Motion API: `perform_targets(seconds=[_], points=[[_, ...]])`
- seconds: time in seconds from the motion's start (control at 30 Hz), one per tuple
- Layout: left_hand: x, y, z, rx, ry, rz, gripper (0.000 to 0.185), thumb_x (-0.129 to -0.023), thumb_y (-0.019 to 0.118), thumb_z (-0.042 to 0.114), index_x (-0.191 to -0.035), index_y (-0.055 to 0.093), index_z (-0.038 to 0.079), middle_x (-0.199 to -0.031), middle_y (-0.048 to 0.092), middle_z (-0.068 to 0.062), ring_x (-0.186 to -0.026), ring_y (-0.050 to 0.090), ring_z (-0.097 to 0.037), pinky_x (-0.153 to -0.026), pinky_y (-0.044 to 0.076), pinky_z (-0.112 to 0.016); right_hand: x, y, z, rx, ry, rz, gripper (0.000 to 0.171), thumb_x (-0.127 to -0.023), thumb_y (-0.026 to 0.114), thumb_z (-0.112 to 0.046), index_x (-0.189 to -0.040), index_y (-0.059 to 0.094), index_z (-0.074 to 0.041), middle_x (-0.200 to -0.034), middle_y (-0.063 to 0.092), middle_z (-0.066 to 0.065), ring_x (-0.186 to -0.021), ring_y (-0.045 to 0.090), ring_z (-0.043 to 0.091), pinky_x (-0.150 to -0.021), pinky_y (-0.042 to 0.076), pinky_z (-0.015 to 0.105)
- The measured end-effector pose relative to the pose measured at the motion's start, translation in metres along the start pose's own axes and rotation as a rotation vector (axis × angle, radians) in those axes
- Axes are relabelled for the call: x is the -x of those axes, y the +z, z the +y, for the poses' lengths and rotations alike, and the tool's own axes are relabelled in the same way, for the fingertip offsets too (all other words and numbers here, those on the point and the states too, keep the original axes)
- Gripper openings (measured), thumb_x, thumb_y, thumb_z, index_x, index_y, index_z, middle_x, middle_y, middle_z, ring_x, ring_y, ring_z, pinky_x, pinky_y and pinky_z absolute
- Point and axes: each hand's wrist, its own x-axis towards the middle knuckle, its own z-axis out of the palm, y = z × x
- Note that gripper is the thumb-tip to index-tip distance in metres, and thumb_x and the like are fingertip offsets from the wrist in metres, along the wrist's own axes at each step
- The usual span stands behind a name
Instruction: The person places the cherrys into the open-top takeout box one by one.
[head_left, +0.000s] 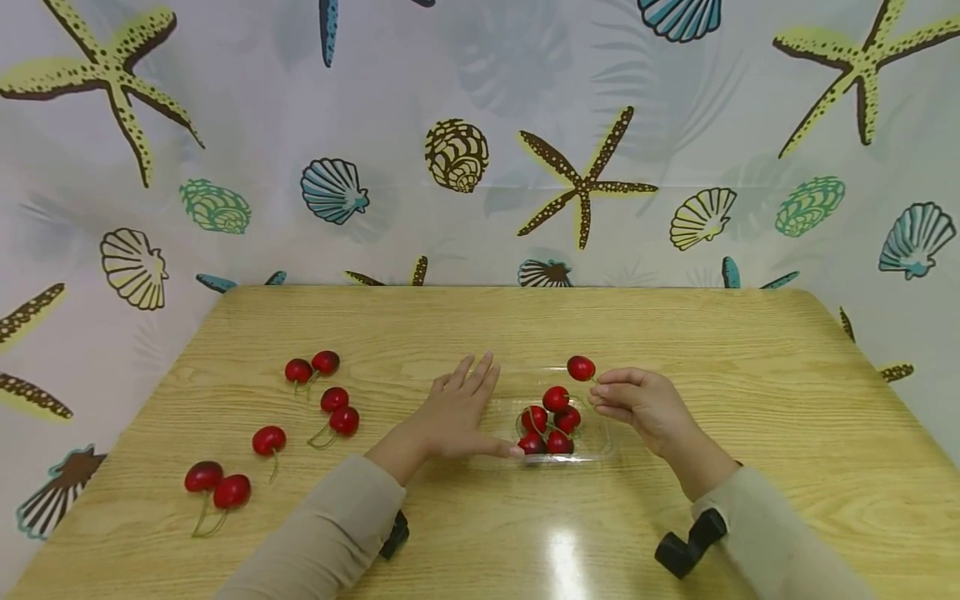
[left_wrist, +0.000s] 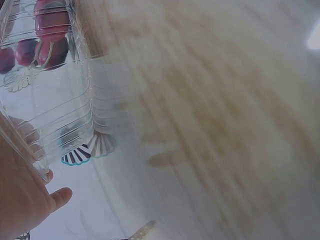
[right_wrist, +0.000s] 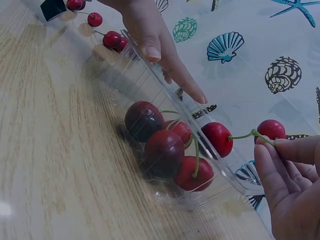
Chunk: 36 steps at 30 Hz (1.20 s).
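Note:
A clear plastic box (head_left: 600,456) stands mid-table with several red cherries (head_left: 559,442) inside, seen through its wall in the right wrist view. My left hand (head_left: 459,417) lies along the box's left end, fingers spread and thumb stretched along the near edge. Thumb and fingertips of my right hand (head_left: 647,407) pinch the green stem (right_wrist: 256,133) of a cherry pair at the box's right end. One cherry of this pair (head_left: 581,367) is beyond the far rim; the other (right_wrist: 217,140) is at the opening, above the cherries inside.
On the table's left lie more stemmed cherries: a pair at the back (head_left: 326,362), another pair (head_left: 344,421), a single cherry (head_left: 268,440) and a nearer pair (head_left: 232,492). A cloth (head_left: 390,108) printed with shells and starfish hangs behind the wooden table (head_left: 787,400).

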Motion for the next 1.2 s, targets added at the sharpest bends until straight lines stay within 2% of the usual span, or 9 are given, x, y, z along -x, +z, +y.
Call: perform_targets(seconds=[0.2, 0.7, 1.03, 1.2], points=[[-0.001, 0.001, -0.001, 0.002, 0.005, 0.004, 0.114, -0.059, 0.036, 0.082, -0.139, 0.002, 0.007, -0.142, -0.010, -0.004, -0.129, -0.006, -0.028, -0.098, 0.010, -0.047, -0.006, 0.004, 0.001, 0.050, 0.016, 0.013, 0.025, -0.085, 0.047, 0.006, -0.106, 0.042, 0.018, -0.079, 0.061, 0.005, -0.074, 0.061, 0.014, -0.069, 0.047, 0.026], [-0.002, 0.002, -0.001, 0.000, -0.003, 0.004, 0.115, -0.059, 0.035, 0.083, -0.139, 0.001, 0.008, -0.142, -0.011, -0.004, -0.129, -0.007, -0.027, -0.098, 0.010, -0.047, -0.014, 0.012, 0.000, 0.145, 0.071, 0.036, 0.026, -0.083, 0.049, 0.007, -0.104, 0.044, 0.020, -0.080, 0.062, 0.014, -0.069, 0.062, 0.016, -0.065, 0.048, 0.026], [-0.001, 0.000, -0.001, 0.000, -0.004, 0.001, 0.114, -0.059, 0.036, 0.082, -0.139, 0.001, 0.009, -0.142, -0.011, -0.004, -0.129, -0.007, -0.027, -0.098, 0.010, -0.047, -0.021, 0.019, -0.004, 0.334, 0.107, 0.053, 0.022, -0.082, 0.051, 0.006, -0.100, 0.049, 0.020, -0.076, 0.063, 0.014, -0.065, 0.062, 0.017, -0.064, 0.049, 0.030], [-0.002, 0.001, -0.001, -0.005, -0.003, 0.003, 0.114, -0.059, 0.034, 0.083, -0.139, 0.000, 0.009, -0.142, -0.011, -0.004, -0.129, -0.007, -0.027, -0.098, 0.010, -0.047, -0.021, 0.023, -0.008, 0.380, 0.137, 0.057, 0.017, -0.082, 0.050, 0.006, -0.094, 0.053, 0.018, -0.068, 0.062, 0.010, -0.061, 0.062, 0.016, -0.063, 0.049, 0.031]])
